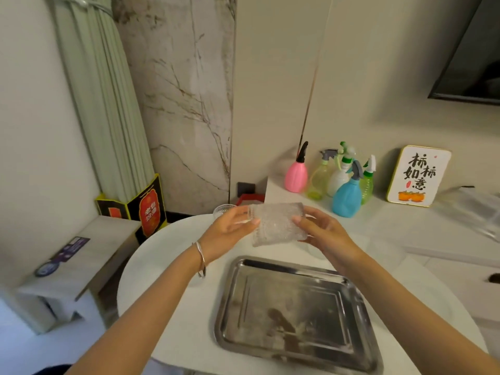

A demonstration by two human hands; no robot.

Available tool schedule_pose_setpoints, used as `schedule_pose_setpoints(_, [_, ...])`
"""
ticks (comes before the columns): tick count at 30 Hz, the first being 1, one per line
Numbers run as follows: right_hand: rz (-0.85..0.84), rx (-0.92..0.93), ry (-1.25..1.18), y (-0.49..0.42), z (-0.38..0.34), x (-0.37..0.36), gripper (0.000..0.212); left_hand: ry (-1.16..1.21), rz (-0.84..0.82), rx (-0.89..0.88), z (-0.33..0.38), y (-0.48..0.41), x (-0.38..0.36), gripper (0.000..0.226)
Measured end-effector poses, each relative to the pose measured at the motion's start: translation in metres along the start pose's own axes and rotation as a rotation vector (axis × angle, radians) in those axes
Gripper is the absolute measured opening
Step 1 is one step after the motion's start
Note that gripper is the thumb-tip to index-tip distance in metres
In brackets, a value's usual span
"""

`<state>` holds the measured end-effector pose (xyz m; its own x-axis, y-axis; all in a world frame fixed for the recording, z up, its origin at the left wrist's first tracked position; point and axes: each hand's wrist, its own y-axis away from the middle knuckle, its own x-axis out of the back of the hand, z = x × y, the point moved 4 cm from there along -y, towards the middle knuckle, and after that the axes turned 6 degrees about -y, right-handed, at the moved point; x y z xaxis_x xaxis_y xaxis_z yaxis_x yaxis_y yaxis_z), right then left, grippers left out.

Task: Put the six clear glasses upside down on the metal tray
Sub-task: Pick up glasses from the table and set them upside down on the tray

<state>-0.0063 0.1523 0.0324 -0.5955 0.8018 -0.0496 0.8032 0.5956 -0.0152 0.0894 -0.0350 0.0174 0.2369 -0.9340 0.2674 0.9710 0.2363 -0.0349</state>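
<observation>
White and round, the desk (173, 307) fills the space below me, its curved left edge dropping off toward a low side shelf (81, 255). Nearest me lies the metal tray (295, 309), bare, one corner almost at the desk's near rim. Beyond its far rim I hold a clear textured glass (276, 224) on its side in the air, my left hand (230, 231) gripping the mouth end, my right hand (324, 234) gripping the base end. Another glass (223, 210) stands behind at the desk's far edge. Farther right, spray bottles (335, 180) line a ledge against the wall.
</observation>
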Motion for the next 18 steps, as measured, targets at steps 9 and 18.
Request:
schedule_pose_setpoints(9, [-0.013,0.147,0.621,0.0,0.041,-0.036,0.066,-0.715,0.228,0.077,-0.074,0.025,0.074,0.085])
schedule_pose_setpoints(18, [-0.005,0.077,0.638,-0.009,0.078,-0.052,0.067,-0.576,0.28,0.137,-0.106,0.031,0.077,0.095])
